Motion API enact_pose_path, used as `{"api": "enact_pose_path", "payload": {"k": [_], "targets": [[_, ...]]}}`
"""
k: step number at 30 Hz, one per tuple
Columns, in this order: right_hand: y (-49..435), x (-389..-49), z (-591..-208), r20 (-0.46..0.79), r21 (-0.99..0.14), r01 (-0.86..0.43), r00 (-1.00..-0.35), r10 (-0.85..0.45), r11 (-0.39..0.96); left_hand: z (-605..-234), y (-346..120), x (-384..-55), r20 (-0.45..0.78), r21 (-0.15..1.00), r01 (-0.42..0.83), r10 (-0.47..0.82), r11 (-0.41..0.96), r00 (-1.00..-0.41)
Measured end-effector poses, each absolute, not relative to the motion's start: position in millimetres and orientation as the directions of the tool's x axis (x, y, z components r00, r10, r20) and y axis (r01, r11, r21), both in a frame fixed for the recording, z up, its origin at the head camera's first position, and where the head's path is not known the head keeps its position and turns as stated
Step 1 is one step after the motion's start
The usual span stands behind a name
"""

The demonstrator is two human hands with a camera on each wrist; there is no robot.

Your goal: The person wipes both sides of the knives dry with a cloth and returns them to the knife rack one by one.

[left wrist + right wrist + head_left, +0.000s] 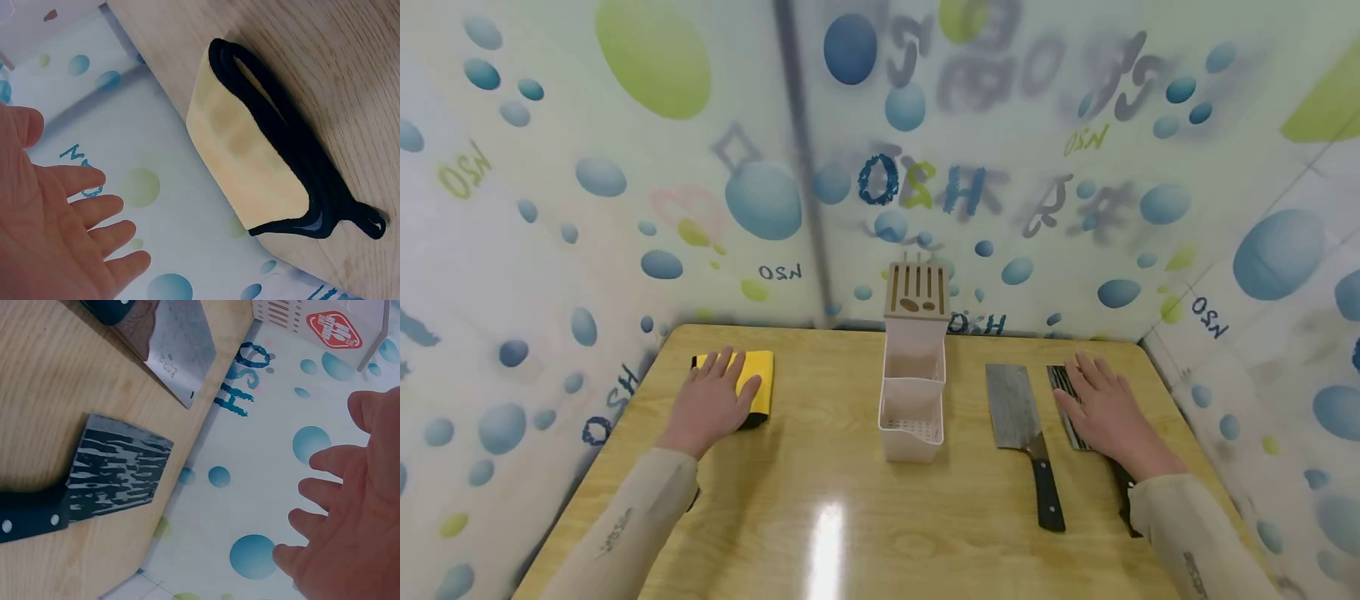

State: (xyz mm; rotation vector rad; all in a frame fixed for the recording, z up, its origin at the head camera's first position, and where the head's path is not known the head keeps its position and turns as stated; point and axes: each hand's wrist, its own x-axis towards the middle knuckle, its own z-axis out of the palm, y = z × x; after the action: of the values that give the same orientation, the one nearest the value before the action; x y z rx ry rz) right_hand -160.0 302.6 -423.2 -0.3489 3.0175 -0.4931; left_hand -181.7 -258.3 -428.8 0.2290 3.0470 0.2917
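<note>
My left hand (711,402) hovers with fingers spread over a folded yellow cloth (760,375). In the left wrist view the cloth (250,150) shows a black edging and a small hanging loop, apart from the hand (69,212). On the other side, my right hand (1108,412) is held flat above a cleaver with a black-and-silver striped blade (1063,400). The right wrist view shows that striped cleaver (119,469) lying on the table, away from the straight fingers of the hand (350,500). Neither hand holds anything.
A plain steel cleaver (1015,408) with a black handle lies left of the striped one. At the middle stands a white knife holder (913,417) with a slotted brown top and open compartments. The wooden table (820,392) meets patterned walls at its back and sides.
</note>
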Motion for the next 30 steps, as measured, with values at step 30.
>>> {"api": "enact_pose_path", "payload": {"k": [30], "targets": [[286.6,-138.6,-463.5,-0.087,-0.433,-0.120,-0.981,-0.174,0.893,-467.4,-258.2,-184.0,-0.016,0.208,0.127,0.133,0.970,-0.991]]}}
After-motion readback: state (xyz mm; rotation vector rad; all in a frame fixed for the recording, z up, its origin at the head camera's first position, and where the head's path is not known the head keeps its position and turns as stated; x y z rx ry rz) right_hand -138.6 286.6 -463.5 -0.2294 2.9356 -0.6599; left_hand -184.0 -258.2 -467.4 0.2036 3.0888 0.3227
